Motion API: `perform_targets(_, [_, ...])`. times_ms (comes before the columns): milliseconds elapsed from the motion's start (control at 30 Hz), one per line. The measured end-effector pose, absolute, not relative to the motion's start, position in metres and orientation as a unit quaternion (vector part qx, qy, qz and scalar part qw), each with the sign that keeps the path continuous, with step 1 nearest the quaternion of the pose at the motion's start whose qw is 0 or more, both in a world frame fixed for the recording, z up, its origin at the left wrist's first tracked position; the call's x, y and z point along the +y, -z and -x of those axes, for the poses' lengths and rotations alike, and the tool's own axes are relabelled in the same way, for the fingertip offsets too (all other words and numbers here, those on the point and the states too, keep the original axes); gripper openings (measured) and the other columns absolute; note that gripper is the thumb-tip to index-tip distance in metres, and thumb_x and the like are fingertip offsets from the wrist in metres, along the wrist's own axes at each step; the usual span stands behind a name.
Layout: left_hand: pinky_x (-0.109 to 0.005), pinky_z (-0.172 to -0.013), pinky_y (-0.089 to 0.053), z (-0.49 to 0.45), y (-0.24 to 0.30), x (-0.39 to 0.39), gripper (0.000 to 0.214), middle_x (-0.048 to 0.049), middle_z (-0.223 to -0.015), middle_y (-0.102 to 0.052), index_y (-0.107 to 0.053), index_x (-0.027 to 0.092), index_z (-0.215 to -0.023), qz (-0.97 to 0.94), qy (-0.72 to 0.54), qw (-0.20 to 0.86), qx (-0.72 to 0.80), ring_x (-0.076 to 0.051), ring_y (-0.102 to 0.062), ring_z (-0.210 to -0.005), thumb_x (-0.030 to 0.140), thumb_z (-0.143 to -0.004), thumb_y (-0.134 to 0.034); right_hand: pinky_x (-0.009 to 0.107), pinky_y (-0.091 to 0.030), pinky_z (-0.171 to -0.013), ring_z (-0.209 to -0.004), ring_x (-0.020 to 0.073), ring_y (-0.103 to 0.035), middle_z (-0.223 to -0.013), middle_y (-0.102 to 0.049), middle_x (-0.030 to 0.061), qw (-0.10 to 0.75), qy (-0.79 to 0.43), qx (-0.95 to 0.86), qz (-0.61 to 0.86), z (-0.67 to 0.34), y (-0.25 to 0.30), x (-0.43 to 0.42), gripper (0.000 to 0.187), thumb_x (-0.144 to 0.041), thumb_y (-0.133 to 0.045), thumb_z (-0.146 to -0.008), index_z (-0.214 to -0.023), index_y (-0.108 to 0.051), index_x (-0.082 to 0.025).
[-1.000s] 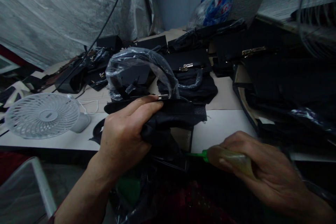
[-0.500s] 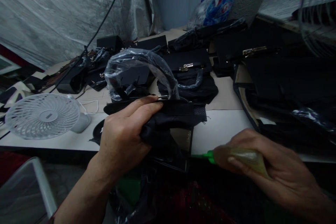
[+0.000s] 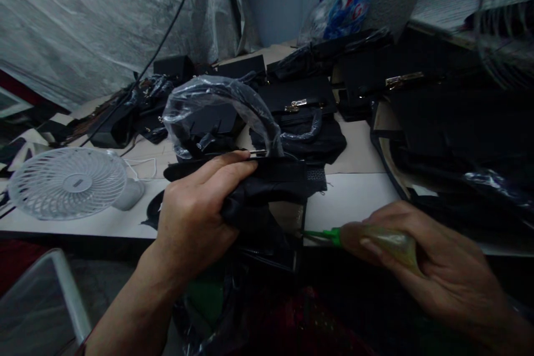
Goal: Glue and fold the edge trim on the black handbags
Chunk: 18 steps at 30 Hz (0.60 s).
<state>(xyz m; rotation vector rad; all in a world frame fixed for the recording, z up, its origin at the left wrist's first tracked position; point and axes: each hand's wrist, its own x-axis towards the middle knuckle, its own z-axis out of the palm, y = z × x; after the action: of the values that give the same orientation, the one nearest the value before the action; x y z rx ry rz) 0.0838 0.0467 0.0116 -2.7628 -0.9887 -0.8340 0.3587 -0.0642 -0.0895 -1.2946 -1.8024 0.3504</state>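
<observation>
1 btl point(image 3: 386, 242) raised, R hand point(image 3: 442, 272) wrapped round, L hand point(image 3: 200, 200) gripping 1 blk bag point(image 3: 275, 182)

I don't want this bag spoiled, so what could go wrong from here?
The right hand grips a bottle whose green nozzle points toward the black bag; too firm a squeeze might release any contents where they aren't wanted. The left hand clutches the bunched black bag, which could shift against the green nozzle.
</observation>
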Motion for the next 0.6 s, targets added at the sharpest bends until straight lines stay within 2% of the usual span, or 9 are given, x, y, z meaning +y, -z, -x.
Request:
perform_targets(133, [-0.026,-0.096,-0.057,-0.083,-0.012,0.047,0.037,-0.0060,-0.125,-0.070,-0.066,0.018,-0.118,0.903,0.272,0.049,-0.330,-0.019,-0.069,-0.113,0.011,-0.082,-0.061,0.019,-0.048,-0.055,-0.067,0.0098,-0.061,-0.085,-0.061,-0.0022,0.425,-0.188,-0.744,0.480,-0.359,0.090,-0.066,0.004,-0.030,-0.057,-0.100,-0.098,-0.058,-0.026])
perform_targets(300, [-0.025,-0.097,-0.056,-0.084,-0.011,0.048,0.037,-0.0058,-0.125,-0.070,-0.066,0.018,-0.118,0.903,0.273,0.050,-0.327,-0.018,-0.068,-0.113,0.010,-0.082,-0.061,0.019,-0.048,-0.058,-0.069,0.0102,-0.062,-0.088,-0.062,-0.0015,0.443,-0.134,-0.704,0.538,-0.360,0.094,-0.069,0.005,-0.029,-0.061,-0.098,-0.097,-0.059,-0.025])
perform_targets(400, [-0.026,-0.098,-0.056,-0.084,-0.010,0.048,0.036,-0.0063,-0.125,-0.070,-0.066,0.017,-0.117,0.903,0.272,0.048,-0.328,-0.018,-0.068,-0.115,0.010,-0.083,-0.060,0.020,-0.049,-0.056,-0.069,0.0113,-0.062,-0.086,-0.062,-0.0015,0.444,-0.174,-0.721,0.502,-0.358,0.097,-0.068,0.004,-0.029,-0.060,-0.098,-0.097,-0.059,-0.026])
perform_targets(500, [-0.026,-0.098,-0.055,-0.083,-0.012,0.048,0.037,-0.0066,-0.124,-0.071,-0.067,0.017,-0.117,0.902,0.280,0.044,-0.326,-0.018,-0.068,-0.114,0.010,-0.081,-0.060,0.024,-0.051,-0.057,-0.071,0.0141,-0.063,-0.088,-0.063,-0.0001,0.444,-0.177,-0.718,0.506,-0.355,0.099,-0.068,0.003,-0.028,-0.060,-0.098,-0.100,-0.060,-0.026])
perform_targets(600, [-0.026,-0.096,-0.056,-0.080,-0.022,0.047,0.037,-0.0058,-0.121,-0.071,-0.068,0.018,-0.114,0.902,0.280,0.017,-0.327,-0.018,-0.069,-0.110,0.009,-0.080,-0.060,0.032,-0.054,-0.062,-0.076,0.0198,-0.064,-0.094,-0.064,0.0023,0.479,-0.109,-0.662,0.566,-0.357,0.097,-0.074,0.009,-0.031,-0.063,-0.094,-0.103,-0.061,-0.029])
